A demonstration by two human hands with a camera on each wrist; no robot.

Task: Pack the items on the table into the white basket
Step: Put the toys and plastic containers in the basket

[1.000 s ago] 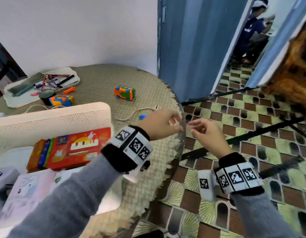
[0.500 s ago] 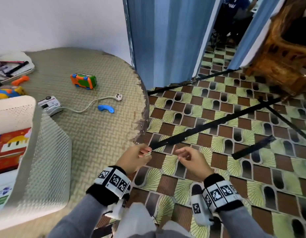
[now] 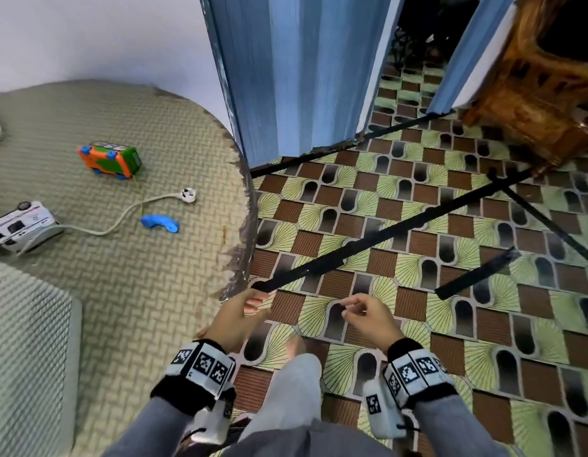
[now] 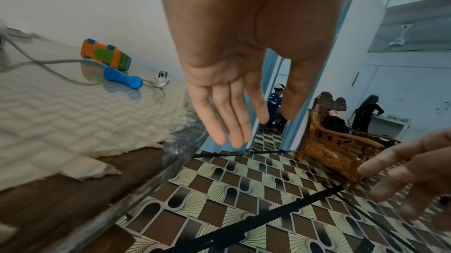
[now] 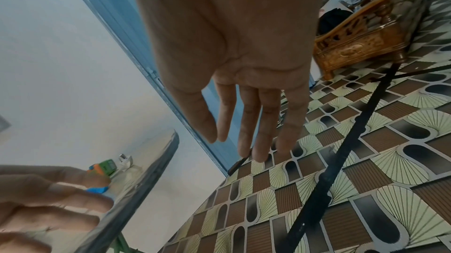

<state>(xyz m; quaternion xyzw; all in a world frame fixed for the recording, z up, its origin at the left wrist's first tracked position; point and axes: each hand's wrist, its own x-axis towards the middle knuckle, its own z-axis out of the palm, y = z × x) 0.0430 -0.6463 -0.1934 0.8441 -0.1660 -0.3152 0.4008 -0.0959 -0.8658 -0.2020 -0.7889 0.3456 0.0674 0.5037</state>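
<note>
Starting at the far left of the head view, the white basket (image 3: 28,341) shows only its perforated wall, standing on the woven-patterned table (image 3: 127,291). Just beyond it lies a white toy vehicle (image 3: 20,225) tipped on its side, with a pale cord (image 3: 121,222) running from beside it to a white plug (image 3: 188,194). An orange and green toy car (image 3: 111,159) sits farther back, and a blue toy handset (image 3: 159,223) lies just beside the cord, near the plug. None of these items is in the basket, and none is touched. Past the table's frayed edge, over the patterned tile floor (image 3: 418,258), the left hand (image 3: 238,319) hovers with fingers extended and relaxed, holding nothing; the left wrist view shows its palm bare. Near it, to the right, the right hand (image 3: 368,316) is likewise loose and holds nothing, fingers straight in the right wrist view. Behind stand a blue door (image 3: 296,70) and a carved wooden chair (image 3: 533,77).
</note>
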